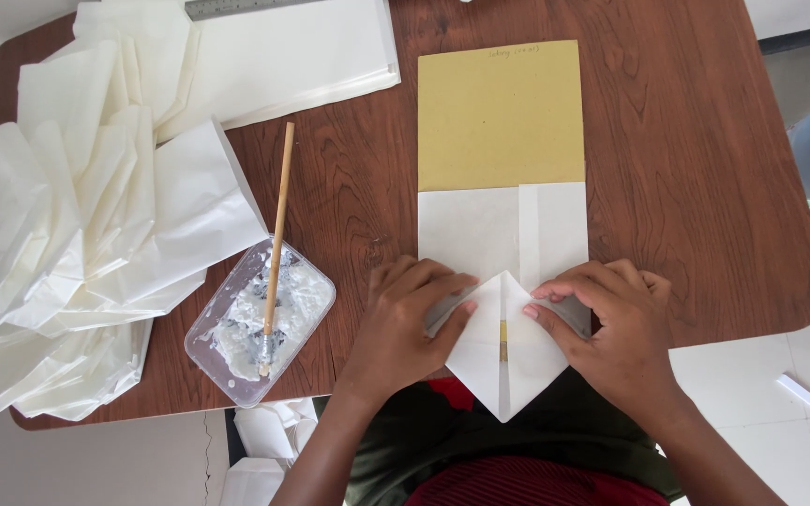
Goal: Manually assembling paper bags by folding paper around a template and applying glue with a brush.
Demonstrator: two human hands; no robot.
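Observation:
A white paper sheet [480, 234] is wrapped around a tan cardboard template [501, 112] on the brown wooden table [686, 141]. Its near end is folded into a diamond-shaped flap [503, 361] that hangs over the table's front edge. My left hand [405, 323] presses flat on the left side of that fold, fingers pointing right. My right hand [611, 323] presses on the right side, fingertips at the flap's upper right edge. Both hands hold the folded paper down.
A clear plastic tub of white paste [260, 323] with a wooden stick [277, 234] in it sits left of my hands. A heap of folded white paper bags [77, 234] covers the left side. Flat white sheets [283, 56] and a metal ruler [236, 7] lie at the back.

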